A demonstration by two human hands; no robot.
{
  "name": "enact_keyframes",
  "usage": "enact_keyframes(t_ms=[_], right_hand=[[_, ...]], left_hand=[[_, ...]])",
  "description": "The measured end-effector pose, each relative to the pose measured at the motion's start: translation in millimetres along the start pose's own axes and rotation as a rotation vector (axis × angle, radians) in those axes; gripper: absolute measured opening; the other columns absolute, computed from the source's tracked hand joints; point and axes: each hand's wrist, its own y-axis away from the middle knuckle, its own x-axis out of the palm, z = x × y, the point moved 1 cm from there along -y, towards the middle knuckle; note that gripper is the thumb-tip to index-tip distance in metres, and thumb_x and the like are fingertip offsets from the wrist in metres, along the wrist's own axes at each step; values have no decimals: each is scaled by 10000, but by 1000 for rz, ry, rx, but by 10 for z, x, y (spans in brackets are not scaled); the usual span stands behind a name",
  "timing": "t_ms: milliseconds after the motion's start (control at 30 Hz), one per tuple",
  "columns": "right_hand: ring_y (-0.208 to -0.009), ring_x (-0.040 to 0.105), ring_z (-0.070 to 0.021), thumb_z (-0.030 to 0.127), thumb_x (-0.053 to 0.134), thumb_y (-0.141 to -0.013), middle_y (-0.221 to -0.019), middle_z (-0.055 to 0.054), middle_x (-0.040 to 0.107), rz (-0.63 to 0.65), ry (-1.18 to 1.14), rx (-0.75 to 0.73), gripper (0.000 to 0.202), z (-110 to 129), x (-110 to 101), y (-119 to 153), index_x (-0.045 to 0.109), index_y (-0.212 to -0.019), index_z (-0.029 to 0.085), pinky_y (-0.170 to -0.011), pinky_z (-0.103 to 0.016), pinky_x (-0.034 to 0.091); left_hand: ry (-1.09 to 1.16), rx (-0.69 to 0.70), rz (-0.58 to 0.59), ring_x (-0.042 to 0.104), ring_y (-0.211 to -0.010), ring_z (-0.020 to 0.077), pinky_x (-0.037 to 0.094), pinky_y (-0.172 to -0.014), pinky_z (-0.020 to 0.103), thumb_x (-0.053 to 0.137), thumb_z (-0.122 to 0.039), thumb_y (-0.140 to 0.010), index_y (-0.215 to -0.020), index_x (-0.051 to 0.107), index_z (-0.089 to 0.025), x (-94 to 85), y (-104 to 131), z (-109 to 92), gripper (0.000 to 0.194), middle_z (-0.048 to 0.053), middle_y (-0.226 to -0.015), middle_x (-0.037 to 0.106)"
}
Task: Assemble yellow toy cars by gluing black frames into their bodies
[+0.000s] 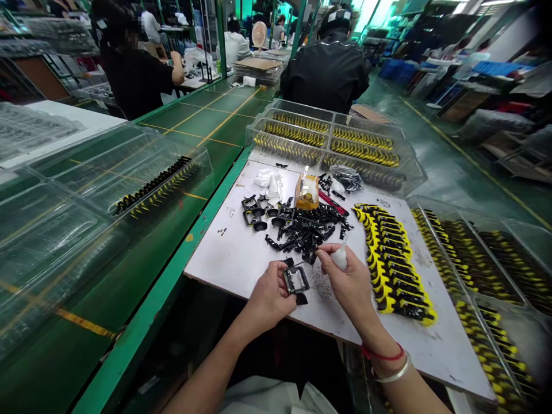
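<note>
My left hand point(272, 289) is closed on a small black rectangular plastic frame point(296, 279) with a pale, shiny middle. It is held just above the near edge of the white board point(233, 253). My right hand point(347, 280) grips a small white squeeze bottle point(340, 257), its nozzle pointing up out of the fist. A thin dark piece runs from the right fingertips toward the frame; its kind is too small to tell. Beyond both hands lies a heap of loose black plastic clips point(308, 227). To the right, yellow-and-black parts point(390, 261) stand in neat rows.
Clear trays with yellow-and-black parts stand behind the board point(332, 138) and at its right point(483, 264). Another tray point(142, 190) rests on the green conveyor point(207, 123) at left. An orange-and-white box point(307, 192) sits beside crumpled white tissue point(271, 181). Two people work ahead.
</note>
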Motion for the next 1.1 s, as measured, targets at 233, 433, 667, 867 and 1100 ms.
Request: enact_keyframes(t_ms=[233,433,667,867,1100], right_hand=[[-535,483,-115,375,606,-823,-606,42,545,-6,11,-1,168,4,1,-7,621,-867,214,-541,-240,394],[-515,492,-117,393,630,-809,-566,51,533,-106,-66,11,195,52,-105,-134,625,-891,217,-502,-234,381],[-480,479,-118,386,622,-806,-564,46,525,-317,-6,-111,213,104,-232,-618,629,-887,189,-496,-248,382],[-682,569,-167,369,568,-829,-761,-10,633,-479,181,-314,200,77,-287,-1057,638,-876,188,-655,-288,433],[-809,605,-206,382,488,-886,-880,-60,660,-454,320,-504,234,52,-144,-1347,611,-930,188,-751,-324,460]], left_hand=[[7,4,-6,537,-543,61,443,-485,154,597,-58,-612,-1111,398,-190,-9,-2,-14,553,-57,-754,534],[14,-3,4,492,-501,48,408,-455,149,595,-58,-615,-1109,397,-194,2,-3,2,549,-65,-730,521],[74,-22,37,478,-536,45,396,-470,149,589,-35,-609,-1099,404,-185,-27,-6,-22,545,-51,-764,502],[196,-32,83,503,-638,70,403,-507,158,567,-14,-621,-1107,388,-179,-57,-8,-11,544,-15,-830,507],[139,-33,53,501,-663,85,404,-508,166,550,19,-588,-1082,386,-160,-52,-37,-39,551,0,-832,522]])
